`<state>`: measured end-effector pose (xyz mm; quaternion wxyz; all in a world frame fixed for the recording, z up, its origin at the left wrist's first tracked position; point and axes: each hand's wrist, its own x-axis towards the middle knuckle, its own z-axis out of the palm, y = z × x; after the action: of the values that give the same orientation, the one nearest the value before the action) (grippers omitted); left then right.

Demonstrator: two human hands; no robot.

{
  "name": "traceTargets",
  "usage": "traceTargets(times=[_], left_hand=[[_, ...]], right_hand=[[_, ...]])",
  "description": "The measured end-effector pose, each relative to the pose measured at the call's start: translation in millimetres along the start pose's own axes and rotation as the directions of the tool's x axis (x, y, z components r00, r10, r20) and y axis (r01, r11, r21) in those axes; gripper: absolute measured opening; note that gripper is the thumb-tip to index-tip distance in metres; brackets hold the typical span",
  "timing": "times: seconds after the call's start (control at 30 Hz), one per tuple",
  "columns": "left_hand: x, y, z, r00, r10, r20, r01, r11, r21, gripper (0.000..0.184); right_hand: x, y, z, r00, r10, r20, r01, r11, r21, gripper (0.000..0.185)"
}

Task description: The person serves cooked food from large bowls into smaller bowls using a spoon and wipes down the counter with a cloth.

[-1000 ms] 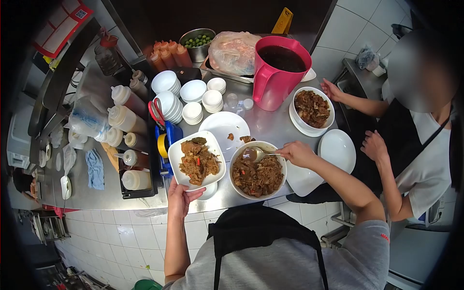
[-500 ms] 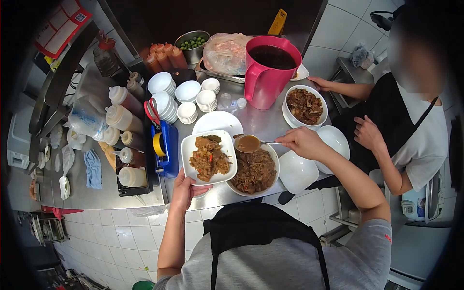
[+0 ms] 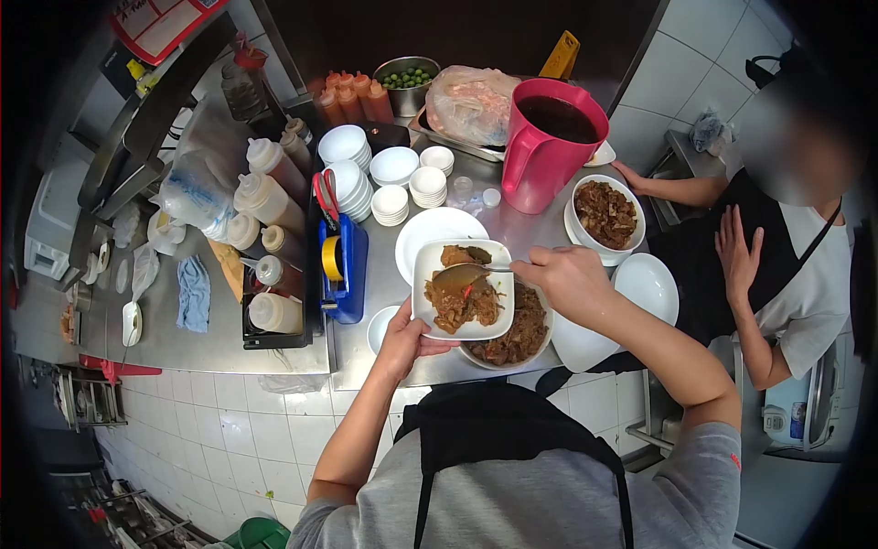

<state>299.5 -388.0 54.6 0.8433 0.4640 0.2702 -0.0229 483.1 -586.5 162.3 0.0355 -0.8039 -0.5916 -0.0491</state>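
Observation:
My left hand grips the lower left edge of a square white dish, thumb on the rim and fingers beneath it. Pieces of saucy stewed meat with a bit of red lie in the dish. In my right hand is the handle of a metal spoon, its bowl tipped over the meat. Partly hidden under the dish stands a round white bowl of shredded brown stew. A white plate lies behind the dish.
Stacked white bowls, a blue tape dispenser and squeeze bottles stand left. Behind is a pink pitcher of dark liquid. At right, a co-worker stands near another bowl of stew and white dishes.
The spoon, carrying brown sauce before, has moved over the dish and tipped onto the meat. The view has shifted, and the co-worker's lower hand has risen with its fingers spread.

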Motion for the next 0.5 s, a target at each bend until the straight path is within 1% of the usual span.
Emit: traceTargets(times=[0.1, 0.2, 0.3, 0.33, 0.43, 0.5], left_hand=[[2.9, -2.2, -6.3, 1.0, 0.013, -0.011, -0.013, 1.0, -0.014, 0.07], [5.1, -3.4, -15.7, 0.998, 0.043, -0.042, -0.042, 0.999, 0.019, 0.07], [1.9, 2.0, -24.3, 0.99, 0.085, -0.11, -0.079, 0.996, 0.05, 0.069], [0.4, 4.2, -27.0, 0.986, 0.095, -0.134, -0.087, 0.994, 0.058, 0.069], [-6.4, 10.9, -42.4, 0.979, 0.136, -0.154, -0.123, 0.988, 0.094, 0.069], [-12.2, 14.0, -49.6, 0.965, 0.167, -0.203, -0.152, 0.985, 0.087, 0.067]], right_hand=[[-6.5, 2.9, -8.8, 0.985, -0.042, -0.168, 0.031, 0.997, -0.069, 0.027], [-18.2, 14.0, -7.3, 0.976, 0.12, -0.18, -0.113, 0.992, 0.05, 0.029], [-29.0, 35.4, -8.2, 0.96, 0.199, -0.195, -0.164, 0.97, 0.181, 0.03], [-31.0, 39.2, -8.3, 0.962, 0.237, -0.139, -0.208, 0.958, 0.196, 0.028], [-38.7, 51.8, 17.4, 0.98, 0.199, 0.014, -0.199, 0.98, 0.009, 0.026], [-35.3, 43.6, 27.4, 0.972, 0.202, 0.12, -0.198, 0.979, -0.047, 0.017]])
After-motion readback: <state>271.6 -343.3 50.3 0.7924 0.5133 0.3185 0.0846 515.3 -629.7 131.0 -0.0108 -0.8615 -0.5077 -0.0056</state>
